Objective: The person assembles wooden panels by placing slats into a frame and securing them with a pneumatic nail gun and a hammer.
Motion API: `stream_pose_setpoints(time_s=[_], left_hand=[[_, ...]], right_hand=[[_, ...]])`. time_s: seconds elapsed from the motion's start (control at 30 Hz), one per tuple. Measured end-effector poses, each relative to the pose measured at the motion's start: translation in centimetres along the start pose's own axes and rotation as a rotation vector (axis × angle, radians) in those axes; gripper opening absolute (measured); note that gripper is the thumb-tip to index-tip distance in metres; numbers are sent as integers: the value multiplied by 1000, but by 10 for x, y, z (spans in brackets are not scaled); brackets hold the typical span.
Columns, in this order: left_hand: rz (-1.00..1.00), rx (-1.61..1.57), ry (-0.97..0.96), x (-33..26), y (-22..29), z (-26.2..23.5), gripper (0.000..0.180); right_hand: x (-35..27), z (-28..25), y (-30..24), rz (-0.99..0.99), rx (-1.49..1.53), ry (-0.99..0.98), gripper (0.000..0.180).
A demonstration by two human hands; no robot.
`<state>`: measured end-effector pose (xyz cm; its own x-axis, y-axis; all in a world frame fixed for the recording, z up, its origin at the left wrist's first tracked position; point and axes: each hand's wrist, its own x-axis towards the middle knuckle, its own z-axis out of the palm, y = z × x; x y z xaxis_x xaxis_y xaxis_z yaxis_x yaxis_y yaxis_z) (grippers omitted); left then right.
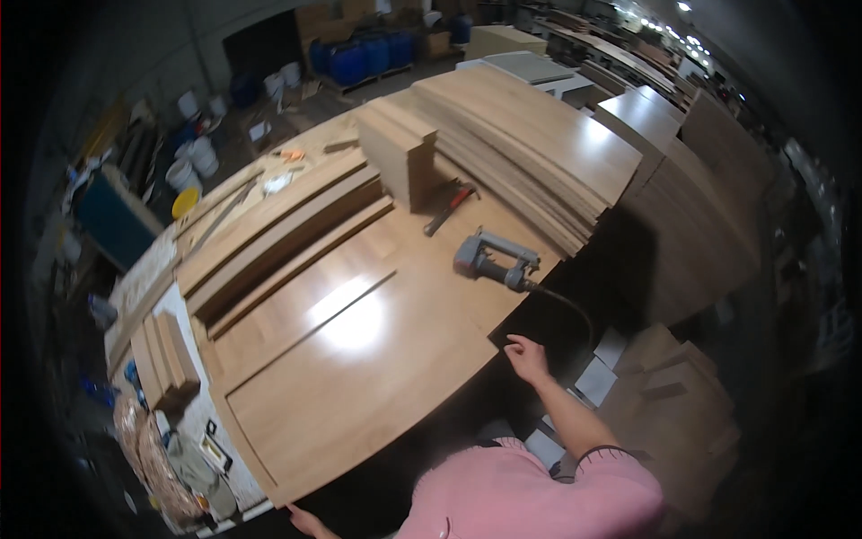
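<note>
A flat wooden panel (359, 404) with thin strips along its edges lies on the work table in front of me. My left hand (308, 523) is at its near left corner, a finger stretched toward the edge; the lower picture edge cuts off part of the hand. Just off the panel's right corner is my right hand (527, 357), index finger out and the other fingers partly bent, holding nothing visible. A loose narrow strip (310, 337) crosses the panel. Beyond my right hand, a grey nail gun (496, 259) with a hose lies on its side, and a red-handled hammer (451, 211) rests farther off.
Stacked boards (530, 135) fill the table's far right, beside an upright block of panels (395, 153). Long boards (287, 234) lie at the far left, with short blocks (164, 359) nearer. Cardboard-like sheets (664, 404) lie on the floor at right; blue drums (359, 58) stand behind.
</note>
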<state>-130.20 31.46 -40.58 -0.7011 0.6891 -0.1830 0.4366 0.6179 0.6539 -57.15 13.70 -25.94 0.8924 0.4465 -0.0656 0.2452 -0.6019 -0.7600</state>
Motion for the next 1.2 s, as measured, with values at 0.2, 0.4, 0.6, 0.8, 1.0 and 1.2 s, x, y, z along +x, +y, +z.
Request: stream_pose_setpoints(time_s=[0.2, 0.4, 0.6, 0.8, 1.0, 1.2], left_hand=[[102, -458, -282, -246, 120, 28, 33], [480, -328, -744, -369, 224, 155, 24], [705, -343, -1284, -547, 401, 206, 20], [539, -327, -1787, -663, 476, 232, 52], [-76, -523, -1800, -669, 509, 176, 49], [-26, -575, -1804, -589, 498, 156, 14]], right_hand=[[174, -189, -60, -621, -32, 615, 14], [350, -295, -61, -297, -645, 195, 54], [329, -279, -34, -228, -641, 104, 78], [194, -254, -71, -314, -696, 153, 76], [157, -316, -80, -500, -234, 140, 44], [184, -362, 17, 53, 50, 191, 60]])
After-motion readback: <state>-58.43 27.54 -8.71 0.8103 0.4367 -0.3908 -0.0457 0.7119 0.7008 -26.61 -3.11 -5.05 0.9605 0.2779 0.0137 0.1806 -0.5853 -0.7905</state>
